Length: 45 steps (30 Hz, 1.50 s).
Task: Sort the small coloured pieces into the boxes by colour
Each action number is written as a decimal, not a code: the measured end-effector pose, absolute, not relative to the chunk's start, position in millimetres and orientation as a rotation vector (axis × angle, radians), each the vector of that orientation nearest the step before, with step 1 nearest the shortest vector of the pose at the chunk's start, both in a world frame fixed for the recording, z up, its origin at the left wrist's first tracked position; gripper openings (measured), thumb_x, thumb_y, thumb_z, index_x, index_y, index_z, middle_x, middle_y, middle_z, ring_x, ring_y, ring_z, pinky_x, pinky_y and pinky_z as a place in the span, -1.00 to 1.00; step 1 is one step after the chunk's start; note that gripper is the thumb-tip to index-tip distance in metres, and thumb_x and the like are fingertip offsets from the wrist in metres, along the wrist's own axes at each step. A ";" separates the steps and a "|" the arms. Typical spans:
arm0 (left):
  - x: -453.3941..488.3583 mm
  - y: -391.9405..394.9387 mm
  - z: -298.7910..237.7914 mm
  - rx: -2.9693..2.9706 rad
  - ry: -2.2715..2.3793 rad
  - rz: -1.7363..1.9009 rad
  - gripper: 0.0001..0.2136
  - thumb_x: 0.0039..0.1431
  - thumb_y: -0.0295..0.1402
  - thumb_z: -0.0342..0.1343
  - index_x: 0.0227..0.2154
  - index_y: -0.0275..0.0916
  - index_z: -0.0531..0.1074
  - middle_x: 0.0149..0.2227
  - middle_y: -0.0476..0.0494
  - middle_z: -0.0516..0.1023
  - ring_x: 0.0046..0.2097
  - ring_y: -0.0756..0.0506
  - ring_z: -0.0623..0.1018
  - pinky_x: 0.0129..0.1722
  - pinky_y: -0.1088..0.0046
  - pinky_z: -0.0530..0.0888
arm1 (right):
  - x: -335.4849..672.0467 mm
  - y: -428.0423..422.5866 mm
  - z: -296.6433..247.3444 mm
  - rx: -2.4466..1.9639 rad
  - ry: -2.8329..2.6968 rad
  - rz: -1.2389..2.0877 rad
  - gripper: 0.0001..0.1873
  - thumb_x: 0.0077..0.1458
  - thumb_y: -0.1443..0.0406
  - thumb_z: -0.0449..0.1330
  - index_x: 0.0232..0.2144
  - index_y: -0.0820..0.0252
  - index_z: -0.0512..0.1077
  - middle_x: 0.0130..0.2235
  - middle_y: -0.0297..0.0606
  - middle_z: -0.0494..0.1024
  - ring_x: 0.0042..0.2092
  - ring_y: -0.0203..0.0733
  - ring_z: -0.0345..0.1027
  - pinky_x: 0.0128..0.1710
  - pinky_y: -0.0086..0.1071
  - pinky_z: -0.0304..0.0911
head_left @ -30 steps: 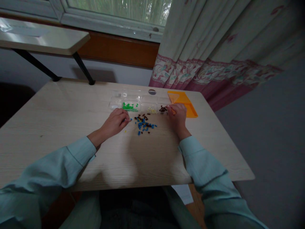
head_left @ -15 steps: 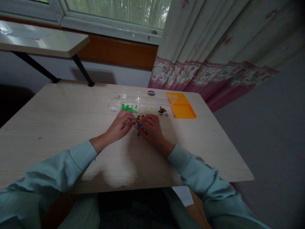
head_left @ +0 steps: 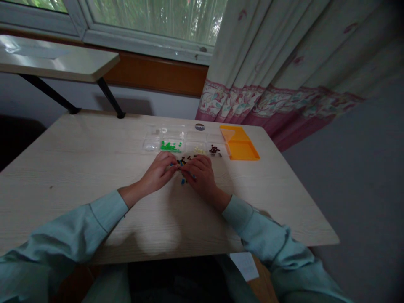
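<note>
My left hand (head_left: 161,167) and my right hand (head_left: 202,174) meet over the table, thumbs and fingertips pinched together. Between them is a small blue-and-yellow assembly of tiny pieces (head_left: 181,164), mostly covered by my fingers, so its exact kind is unclear. A loose blue piece (head_left: 183,182) lies on the table just below the fingertips. Dark tiny pieces (head_left: 188,158) are scattered right behind the hands. Farther back stands a clear compartment box (head_left: 173,131); green pieces (head_left: 170,146), pale yellow pieces (head_left: 199,150) and dark red-brown pieces (head_left: 214,149) sit in separate front compartments.
An orange tray (head_left: 242,149) rests at the back right, beside the clear box. A raised shelf (head_left: 59,61) on black legs (head_left: 110,97) stands at the back left. The curtain (head_left: 268,75) hangs behind the wooden table (head_left: 78,168). Below the table's edge is a white paper (head_left: 244,266).
The view has tilted slightly, so everything sits a little lower. My fingers have closed further over the blue-and-yellow pieces, which show less now. Both hands stay together in the same place.
</note>
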<state>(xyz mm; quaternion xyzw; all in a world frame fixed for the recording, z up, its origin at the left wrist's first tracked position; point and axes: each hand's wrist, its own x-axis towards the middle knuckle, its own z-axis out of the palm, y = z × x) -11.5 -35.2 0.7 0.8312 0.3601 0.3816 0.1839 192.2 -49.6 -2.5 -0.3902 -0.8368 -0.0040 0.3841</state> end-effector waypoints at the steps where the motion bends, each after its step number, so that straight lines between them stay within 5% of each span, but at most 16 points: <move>1: -11.6 -34.9 0.0 2.342 1.018 1.069 -0.77 0.38 -0.22 -0.09 -0.28 -0.22 0.40 -0.20 -0.18 0.43 -0.07 -0.14 0.41 -0.01 0.23 0.38 | 192.0 -49.9 -2.4 -0.991 -2.135 -0.007 -0.88 0.22 0.20 0.19 -0.25 -0.03 0.55 -0.28 -0.34 0.60 -0.13 -0.17 0.36 0.12 -0.18 0.14; 45: -14.6 -32.1 -11.1 2.341 1.052 1.061 -0.86 0.33 -0.30 0.01 -0.15 -0.17 0.42 -0.14 -0.17 0.48 -0.03 -0.17 0.44 0.01 0.18 0.40 | 301.6 24.1 -19.8 -1.621 -1.692 -0.222 -0.71 0.22 0.17 0.10 -0.32 0.14 0.58 -0.16 -0.14 0.54 -0.06 -0.01 0.23 -0.02 -0.11 0.08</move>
